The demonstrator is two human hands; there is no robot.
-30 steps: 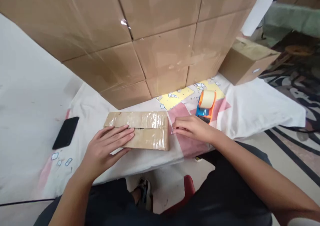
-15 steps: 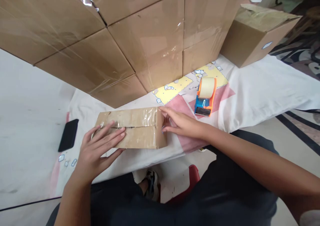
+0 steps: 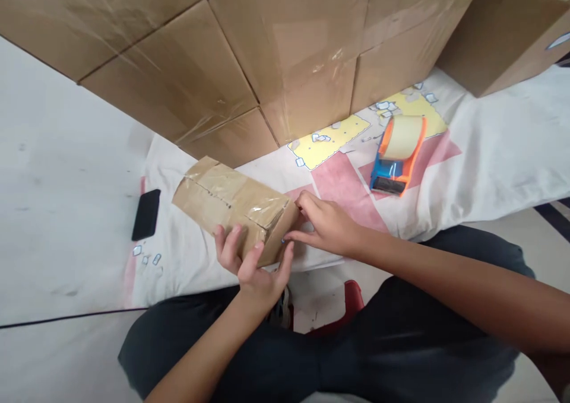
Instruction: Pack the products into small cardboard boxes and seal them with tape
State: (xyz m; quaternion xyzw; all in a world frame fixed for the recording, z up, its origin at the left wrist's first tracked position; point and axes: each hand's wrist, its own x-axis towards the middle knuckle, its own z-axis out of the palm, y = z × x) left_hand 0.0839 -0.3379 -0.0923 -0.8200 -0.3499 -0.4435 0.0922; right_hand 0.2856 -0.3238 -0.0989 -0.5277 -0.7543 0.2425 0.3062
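A small cardboard box (image 3: 231, 198) with clear tape over its top seam lies turned at an angle on the cloth-covered table. My left hand (image 3: 256, 269) grips its near corner, fingers over the top edge and thumb at the end face. At that same end, my right hand (image 3: 327, 222) has its fingers bent against the box's edge, the thumb near the end face; what its fingertips pinch is too small to make out. An orange and blue tape dispenser (image 3: 396, 156) with a roll of tape rests to the right of the box.
Large taped cardboard boxes (image 3: 178, 76) are stacked behind the small box. Another carton (image 3: 494, 41) stands at the far right. A black phone (image 3: 146, 215) lies on the cloth (image 3: 178, 254) at the left. A red stool (image 3: 353, 299) shows below, between my legs.
The small box has turned, its right end swinging toward me. My left hand has moved from the top's left part to the near right corner. The view has shifted too.
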